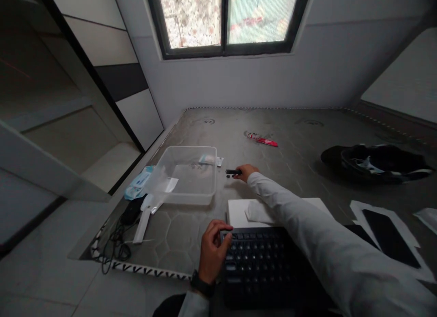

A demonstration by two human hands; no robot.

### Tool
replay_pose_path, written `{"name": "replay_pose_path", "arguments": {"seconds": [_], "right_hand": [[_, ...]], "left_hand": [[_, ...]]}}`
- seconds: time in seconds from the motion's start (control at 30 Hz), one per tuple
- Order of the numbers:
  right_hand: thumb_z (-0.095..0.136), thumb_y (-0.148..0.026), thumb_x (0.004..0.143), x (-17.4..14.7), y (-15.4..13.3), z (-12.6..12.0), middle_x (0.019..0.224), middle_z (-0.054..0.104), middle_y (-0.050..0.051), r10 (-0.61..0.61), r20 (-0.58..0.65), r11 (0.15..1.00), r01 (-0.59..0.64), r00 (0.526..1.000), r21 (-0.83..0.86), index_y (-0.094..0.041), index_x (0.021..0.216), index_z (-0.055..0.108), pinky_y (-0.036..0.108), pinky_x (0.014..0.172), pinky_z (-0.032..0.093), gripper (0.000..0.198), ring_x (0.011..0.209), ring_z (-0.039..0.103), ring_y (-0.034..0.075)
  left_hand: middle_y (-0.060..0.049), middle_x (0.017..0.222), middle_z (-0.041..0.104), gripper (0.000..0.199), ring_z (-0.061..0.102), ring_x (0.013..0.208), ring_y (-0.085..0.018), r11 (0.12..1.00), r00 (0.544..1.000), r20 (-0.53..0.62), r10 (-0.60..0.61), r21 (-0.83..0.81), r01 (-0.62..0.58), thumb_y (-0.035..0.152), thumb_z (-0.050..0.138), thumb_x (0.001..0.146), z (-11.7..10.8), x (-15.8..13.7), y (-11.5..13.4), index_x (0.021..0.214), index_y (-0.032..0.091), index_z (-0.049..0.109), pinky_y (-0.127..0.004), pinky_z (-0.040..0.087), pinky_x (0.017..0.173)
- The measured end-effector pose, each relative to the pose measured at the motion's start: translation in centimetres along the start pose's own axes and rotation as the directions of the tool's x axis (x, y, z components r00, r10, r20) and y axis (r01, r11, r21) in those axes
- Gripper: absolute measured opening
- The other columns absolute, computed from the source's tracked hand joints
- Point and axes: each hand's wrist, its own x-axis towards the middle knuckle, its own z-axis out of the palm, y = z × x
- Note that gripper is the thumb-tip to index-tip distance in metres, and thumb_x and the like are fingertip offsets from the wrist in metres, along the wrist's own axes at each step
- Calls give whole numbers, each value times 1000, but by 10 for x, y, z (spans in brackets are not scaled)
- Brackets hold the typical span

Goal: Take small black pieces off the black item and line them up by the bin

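A black keyboard (259, 267) lies close to me, at the bottom of the view. My left hand (214, 251) grips its upper left corner, thumb on top and fingers curled at the edge. Farther off, my right hand (246, 171) is closed on a short black stick-like object (232, 172), held low over the grey mat; its exact kind is too small to tell. Just below that object, a tiny dark piece (228, 176) rests on the mat. To the left stands a clear plastic bin (212, 198) with small dark bits inside.
A white box (235, 210) lies behind the keyboard. Left of the bin are a blue packet (138, 185), a black mouse (134, 210) with cable and a white strip (142, 226). A red packet (266, 141) lies farther back; a black cap (368, 164) sits right.
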Motion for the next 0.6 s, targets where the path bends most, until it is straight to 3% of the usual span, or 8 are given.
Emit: {"name": "replay_pose_path", "arguments": {"seconds": [0.27,0.6], "right_hand": [[77,-40,79,37,9,36,97,70,0,160,67,980,-166,985,110,-33,95,73,29,70,48,18,92,64,23],[80,-40,73,55,21,65,97,69,1,187,68,975,-194,980,107,-35,93,73,34,76,49,22,95,63,28]], "left_hand": [[-1,88,61,16,58,87,-17,997,997,14,-80,3,80,38,58,84,1,1,-6,84,24,67,-28,43,76],[-3,86,61,20,59,85,-17,995,996,24,-89,-49,90,36,55,86,3,-1,1,84,20,66,-28,44,78]]}}
